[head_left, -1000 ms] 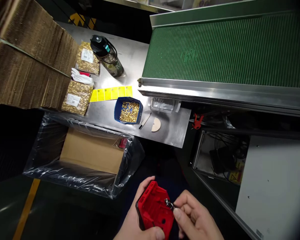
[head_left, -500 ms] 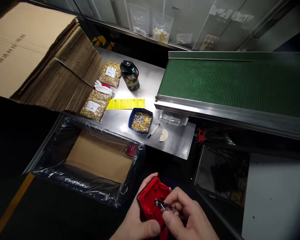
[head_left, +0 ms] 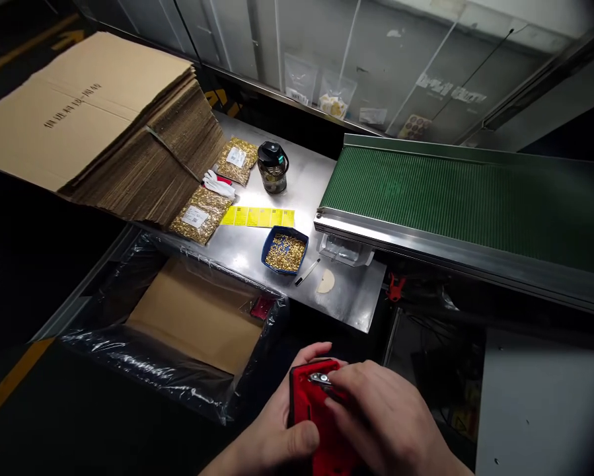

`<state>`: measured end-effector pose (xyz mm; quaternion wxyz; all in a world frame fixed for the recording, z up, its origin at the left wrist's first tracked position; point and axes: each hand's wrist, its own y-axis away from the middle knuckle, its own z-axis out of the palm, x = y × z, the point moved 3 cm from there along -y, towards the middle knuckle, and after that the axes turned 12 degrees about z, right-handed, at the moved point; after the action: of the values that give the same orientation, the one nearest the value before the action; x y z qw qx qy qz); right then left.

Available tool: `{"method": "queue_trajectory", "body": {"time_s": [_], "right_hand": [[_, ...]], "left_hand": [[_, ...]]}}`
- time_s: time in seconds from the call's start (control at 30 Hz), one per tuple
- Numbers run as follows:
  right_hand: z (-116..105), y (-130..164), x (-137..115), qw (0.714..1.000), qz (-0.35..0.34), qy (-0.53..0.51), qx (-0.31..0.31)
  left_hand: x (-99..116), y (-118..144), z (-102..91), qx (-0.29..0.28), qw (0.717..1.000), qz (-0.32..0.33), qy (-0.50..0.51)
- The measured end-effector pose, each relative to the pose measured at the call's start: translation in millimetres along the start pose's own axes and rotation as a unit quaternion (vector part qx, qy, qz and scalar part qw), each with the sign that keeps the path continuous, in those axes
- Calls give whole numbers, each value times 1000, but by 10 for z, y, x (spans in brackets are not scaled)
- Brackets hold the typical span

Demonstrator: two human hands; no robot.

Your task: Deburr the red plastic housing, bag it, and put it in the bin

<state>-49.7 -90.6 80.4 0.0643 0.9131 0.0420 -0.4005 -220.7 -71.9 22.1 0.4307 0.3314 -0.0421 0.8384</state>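
The left hand point(head_left: 277, 436) wraps its fingers point(head_left: 304, 433) tight around a red plastic part point(head_left: 309, 403) held low in front of the body, below the tabletop point(head_left: 346, 297), while the right hand point(head_left: 386, 423) pinches a small metal piece point(head_left: 320, 379) shut between its fingertips against the part's top edge. The metal piece looks easy to lose: if the pinch slackens or it meets the part crooked, it could drop to the dark floor or into the lined carton point(head_left: 197, 317) alongside. Compared with a second ago, the right hand has closed over the part, and the view has lifted to show more of the flat cardboard stack point(head_left: 93, 132) and green conveyor point(head_left: 465, 192).
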Motion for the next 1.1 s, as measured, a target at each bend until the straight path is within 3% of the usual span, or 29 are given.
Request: {"method": "queue_trajectory", "body": {"time_s": [0.13, 0.63, 1.1], "right_hand": [[-31, -18, -52, 1000, -13, 3, -1], [-9, 201, -68, 999, -16, 14, 34], [-165, 258, -218, 996, -30, 76, 37]], "left_hand": [[-8, -21, 58, -43, 999, -17, 15], [-149, 36, 123, -57, 998, -1, 23], [-186, 51, 207, -82, 994, -24, 62]]}}
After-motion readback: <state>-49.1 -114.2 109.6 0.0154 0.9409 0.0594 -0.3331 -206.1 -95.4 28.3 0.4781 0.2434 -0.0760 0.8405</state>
